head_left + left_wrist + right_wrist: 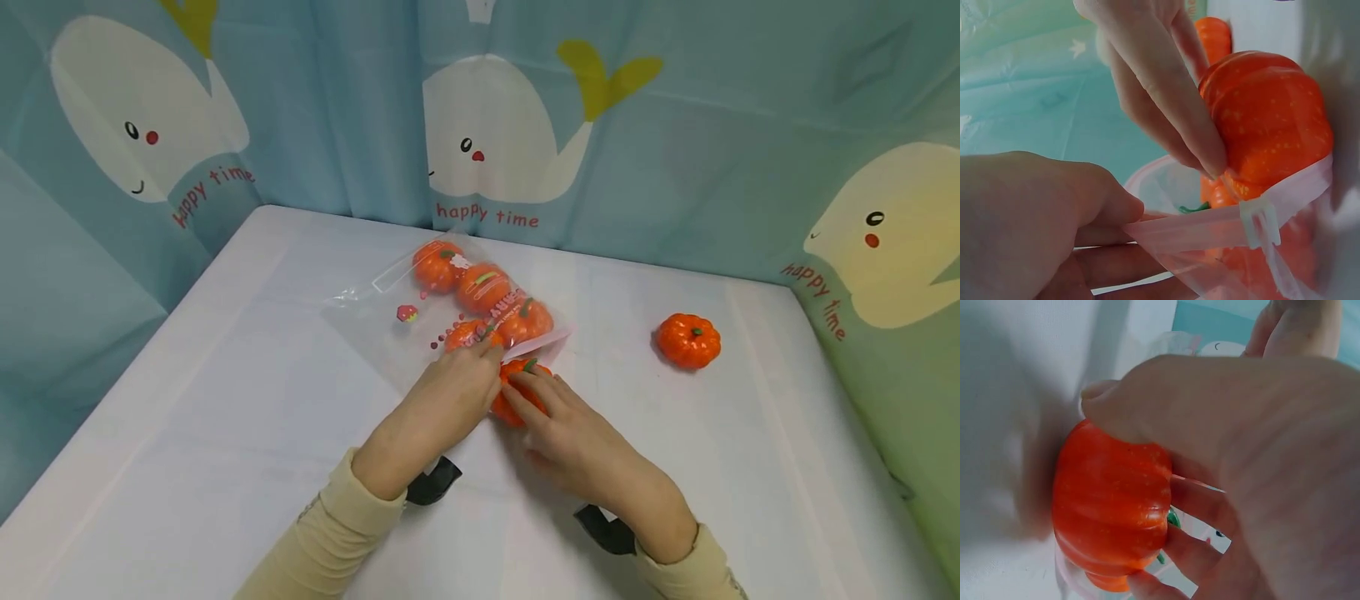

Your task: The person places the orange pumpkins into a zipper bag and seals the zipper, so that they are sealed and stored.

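A clear plastic bag [367,321] with pink print lies on the table, with several small orange toy pumpkins [482,289] inside. My left hand [457,387] pinches the bag's pink rim [1194,230] between thumb and fingers and lifts it apart at the mouth. At that mouth my right hand [573,433] holds another orange pumpkin [1110,500], thumb on one side and fingers across the other. In the left wrist view this pumpkin [1266,122] sits partly behind the rim, close to the slider [1259,222]. The left fingertips are partly hidden in the head view.
A single orange pumpkin [688,341] rests on the white table [187,467], right of the bag. Blue-green curtains [337,108] printed with white whales hang behind the table and along its sides.
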The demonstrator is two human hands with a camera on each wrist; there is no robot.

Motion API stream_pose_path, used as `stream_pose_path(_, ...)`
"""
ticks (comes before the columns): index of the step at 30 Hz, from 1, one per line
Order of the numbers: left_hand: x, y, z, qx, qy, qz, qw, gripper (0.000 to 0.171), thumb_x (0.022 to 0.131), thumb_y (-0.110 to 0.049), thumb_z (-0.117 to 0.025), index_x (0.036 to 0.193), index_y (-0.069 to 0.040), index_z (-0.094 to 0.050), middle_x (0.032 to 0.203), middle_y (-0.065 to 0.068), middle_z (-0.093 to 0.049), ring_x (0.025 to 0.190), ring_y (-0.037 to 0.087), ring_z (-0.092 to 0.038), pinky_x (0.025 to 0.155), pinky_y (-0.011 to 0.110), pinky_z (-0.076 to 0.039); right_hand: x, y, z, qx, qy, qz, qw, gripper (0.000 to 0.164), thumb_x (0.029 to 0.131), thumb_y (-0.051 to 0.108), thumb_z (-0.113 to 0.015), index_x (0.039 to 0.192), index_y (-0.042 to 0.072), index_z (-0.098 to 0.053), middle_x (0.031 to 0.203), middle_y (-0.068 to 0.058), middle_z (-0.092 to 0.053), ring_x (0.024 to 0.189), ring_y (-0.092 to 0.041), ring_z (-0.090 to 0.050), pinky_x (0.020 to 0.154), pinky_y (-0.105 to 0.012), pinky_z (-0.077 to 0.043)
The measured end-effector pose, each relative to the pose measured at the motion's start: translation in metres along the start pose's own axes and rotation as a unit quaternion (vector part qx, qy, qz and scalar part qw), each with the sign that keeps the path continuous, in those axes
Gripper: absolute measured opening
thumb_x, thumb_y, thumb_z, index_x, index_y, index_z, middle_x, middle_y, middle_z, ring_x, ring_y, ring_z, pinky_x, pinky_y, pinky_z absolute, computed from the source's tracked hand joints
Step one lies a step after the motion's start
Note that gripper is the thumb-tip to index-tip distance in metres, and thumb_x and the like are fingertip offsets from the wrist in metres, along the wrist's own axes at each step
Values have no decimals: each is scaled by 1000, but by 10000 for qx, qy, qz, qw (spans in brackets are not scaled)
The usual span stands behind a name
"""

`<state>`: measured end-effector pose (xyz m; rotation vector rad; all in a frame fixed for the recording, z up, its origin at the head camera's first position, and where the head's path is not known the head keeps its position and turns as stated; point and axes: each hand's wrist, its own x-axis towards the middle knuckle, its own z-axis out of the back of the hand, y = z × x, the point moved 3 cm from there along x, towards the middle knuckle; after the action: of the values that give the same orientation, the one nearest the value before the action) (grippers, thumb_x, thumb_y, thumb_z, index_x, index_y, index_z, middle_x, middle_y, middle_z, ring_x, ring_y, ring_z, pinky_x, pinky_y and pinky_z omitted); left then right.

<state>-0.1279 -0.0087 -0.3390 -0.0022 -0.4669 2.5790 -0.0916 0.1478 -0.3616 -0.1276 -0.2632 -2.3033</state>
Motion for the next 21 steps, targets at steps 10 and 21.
stream_pose_path(10, -1, 3, 0, -81, -49, -1, 10000, 12, 95, -11, -65, 101, -1, -66, 93, 6, -65, 78, 20, -67, 67, 33, -61, -7, -8, 10, 660, 723, -539, 9937, 72, 81, 21, -81, 145, 10, -50, 153, -7, -43, 145, -34, -34, 113, -48, -41)
stream_pose_path(21, 1, -1, 4, 372, 49, -180, 9991, 35, 88, -19, -76, 115, 2, -66, 103, 7, -68, 83, 21, -69, 69, 33, -62, -3, -6, 3, 417, 390, -507, 9971, 73, 79, 13, -82, 144, 4, -50, 153, -16, -42, 145, -42, -33, 108, -48, -44)
